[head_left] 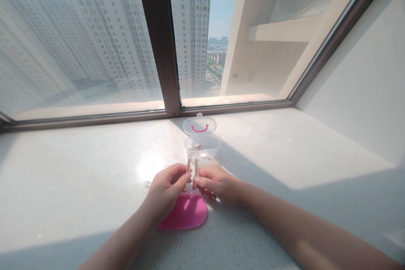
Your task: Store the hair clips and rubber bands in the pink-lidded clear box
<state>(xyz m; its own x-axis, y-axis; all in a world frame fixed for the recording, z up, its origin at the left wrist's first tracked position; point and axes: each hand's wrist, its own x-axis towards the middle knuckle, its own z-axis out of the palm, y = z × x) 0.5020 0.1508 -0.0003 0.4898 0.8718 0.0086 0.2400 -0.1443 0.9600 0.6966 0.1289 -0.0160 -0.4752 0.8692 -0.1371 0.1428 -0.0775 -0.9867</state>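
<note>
My left hand [167, 190] and my right hand [217, 183] meet over the white sill, fingers pinched. Each holds a small tan peg-like stick: the left stick [188, 165] and the right stick [196, 167] stand upright side by side, almost touching. A flat pink pad [186, 213] lies under and just behind the hands. Right beyond the sticks sits a small clear plastic box [202, 147] with a few thin bands inside; its hinged lid [200, 126] with a pink smile mark lies open toward the window.
Several tiny clear rubber bands [146, 184] lie loose on the speckled sill [79, 168] left of my hands. A dark window frame [158, 42] and glass close off the far side. A white wall [357, 80] rises at the right.
</note>
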